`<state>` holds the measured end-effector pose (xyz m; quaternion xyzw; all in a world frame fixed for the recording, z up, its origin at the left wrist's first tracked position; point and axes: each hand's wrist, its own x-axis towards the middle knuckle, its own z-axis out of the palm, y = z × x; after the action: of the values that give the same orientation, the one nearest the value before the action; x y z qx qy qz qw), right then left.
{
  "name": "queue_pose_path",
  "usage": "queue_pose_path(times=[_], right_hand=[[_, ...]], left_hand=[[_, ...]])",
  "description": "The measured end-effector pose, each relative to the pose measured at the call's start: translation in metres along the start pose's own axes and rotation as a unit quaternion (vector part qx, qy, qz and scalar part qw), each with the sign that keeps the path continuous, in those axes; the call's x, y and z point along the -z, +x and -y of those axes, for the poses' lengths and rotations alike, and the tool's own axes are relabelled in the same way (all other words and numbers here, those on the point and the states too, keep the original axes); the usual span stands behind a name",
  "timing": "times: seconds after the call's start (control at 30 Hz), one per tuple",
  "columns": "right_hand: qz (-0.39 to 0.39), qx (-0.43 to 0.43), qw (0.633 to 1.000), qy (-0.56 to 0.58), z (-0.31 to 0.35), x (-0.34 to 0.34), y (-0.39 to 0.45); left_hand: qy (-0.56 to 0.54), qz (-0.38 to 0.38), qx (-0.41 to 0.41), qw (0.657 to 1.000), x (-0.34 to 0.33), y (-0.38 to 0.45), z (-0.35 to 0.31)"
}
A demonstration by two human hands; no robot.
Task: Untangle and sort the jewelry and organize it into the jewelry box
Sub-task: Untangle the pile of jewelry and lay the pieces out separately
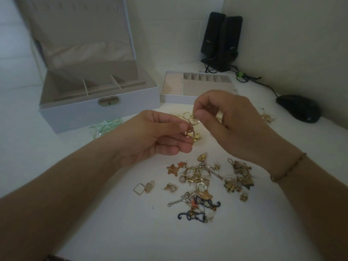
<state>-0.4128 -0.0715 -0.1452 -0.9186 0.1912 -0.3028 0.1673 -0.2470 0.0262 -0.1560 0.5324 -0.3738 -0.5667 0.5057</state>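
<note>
From above, over the person's own arms, both hands are raised off the white table and working against each other. The left hand has its fingers curled, thumb and fingertips pinching a small gold cluster that pokes out just past the fingertips. The right hand pinches a thin gold hoop between thumb and forefinger, up and a little beyond the left pinch. The two bits seem hooked together, so I'd guess the hands hold them apart in the air to tease one free, where nothing else can snag.

Below both grips, nearer the person, lies the loose pile of jewelry: stars, a white rose, dark blue curly pieces, all still jumbled, so the sorting looks barely begun. Just behind the pinches a few more gold pieces rest on the table.

Beyond the left hand stands the jewelry box, lid up, its compartments bare as far as I can see. Beyond the right hand sits the lifted-out tray, within easy reach, likely set there so freed pieces drop straight in

Farther right lie a mouse and two black speakers
</note>
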Motion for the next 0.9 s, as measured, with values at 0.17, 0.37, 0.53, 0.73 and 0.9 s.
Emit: queue_pose_path(times=[0.17, 0.37, 0.53, 0.73, 0.9], right_hand=[[-0.043, 0.035, 0.995, -0.079, -0.0018, -0.0082, 0.0003], [-0.003, 0.114, 0.987, -0.111, -0.0027, -0.0064, -0.0004], [0.023, 0.142, 0.984, -0.104, -0.0078, -0.0041, 0.0006], [0.055, 0.122, 0.991, -0.025, -0.0084, -0.0026, -0.0009], [0.022, 0.084, 0.994, 0.068, -0.0057, -0.0035, -0.0006]], left_hand=[[-0.055, 0.018, 0.032, 0.998, 0.0026, 0.0001, -0.0001], [-0.100, 0.012, 0.037, 0.994, 0.0060, 0.0001, 0.0000], [-0.122, 0.016, 0.037, 0.992, 0.0063, 0.0004, -0.0005], [-0.098, -0.013, 0.019, 0.995, 0.0078, 0.0010, 0.0012], [-0.097, -0.014, 0.006, 0.995, 0.0088, 0.0017, 0.0007]])
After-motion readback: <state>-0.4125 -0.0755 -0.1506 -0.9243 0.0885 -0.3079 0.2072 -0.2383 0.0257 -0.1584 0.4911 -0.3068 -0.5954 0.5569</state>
